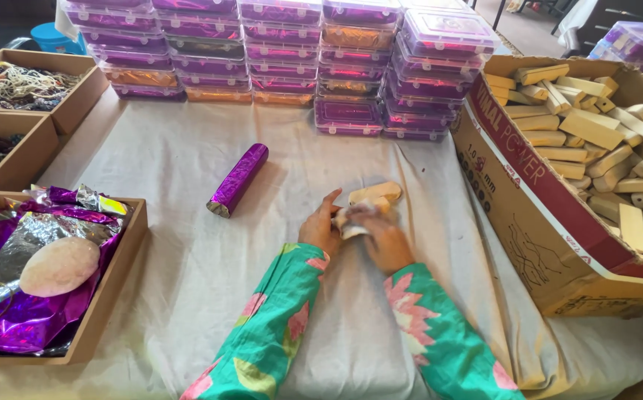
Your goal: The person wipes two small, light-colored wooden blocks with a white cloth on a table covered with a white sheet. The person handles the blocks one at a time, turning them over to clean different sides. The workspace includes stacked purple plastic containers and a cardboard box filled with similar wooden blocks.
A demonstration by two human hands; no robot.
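Better done with the wooden block (375, 193) kept flat on the cloth (188, 259), just beyond the fingers, its long axis running left to right, far end tilted slightly up-right. Left hand (321, 228) and right hand (380, 237) pressed together around something pale, perhaps a wrapper; blurred, so grip unclear.

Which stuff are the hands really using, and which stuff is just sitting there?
Being used:
left hand
right hand
pale wooden block
small white piece

Just sitting there:
purple foil roll
box of wooden blocks
stacked purple boxes
tray of foil sheets
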